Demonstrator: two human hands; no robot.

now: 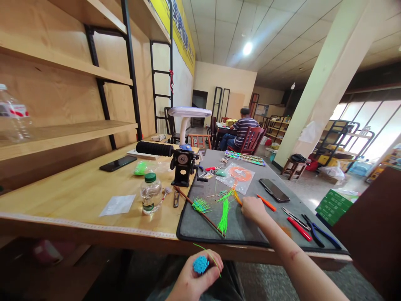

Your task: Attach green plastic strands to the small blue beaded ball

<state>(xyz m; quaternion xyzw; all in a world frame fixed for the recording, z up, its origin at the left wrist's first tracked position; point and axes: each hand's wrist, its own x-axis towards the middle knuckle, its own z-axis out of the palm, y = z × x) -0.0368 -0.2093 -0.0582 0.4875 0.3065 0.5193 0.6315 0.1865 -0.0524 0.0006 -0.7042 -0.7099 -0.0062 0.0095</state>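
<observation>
My left hand (197, 276) is below the table's front edge, closed round a small blue beaded ball (201, 264) with a thin green strand trailing from it. My right hand (253, 209) reaches over the grey mat (250, 228), fingers curled beside an orange stick (237, 197) and a bundle of bright green strands (224, 213); whether it grips anything is hidden. A brown stick with a green tuft (200, 205) lies on the mat to the left.
On the wooden table (78, 196) stand a small glass bottle (151, 193), a black clamp tool with a handle (182, 167), a lamp (189, 113), two phones (118, 163) (273, 190), pliers (316, 232). A seated person (241, 129) works far behind. Shelves line the left.
</observation>
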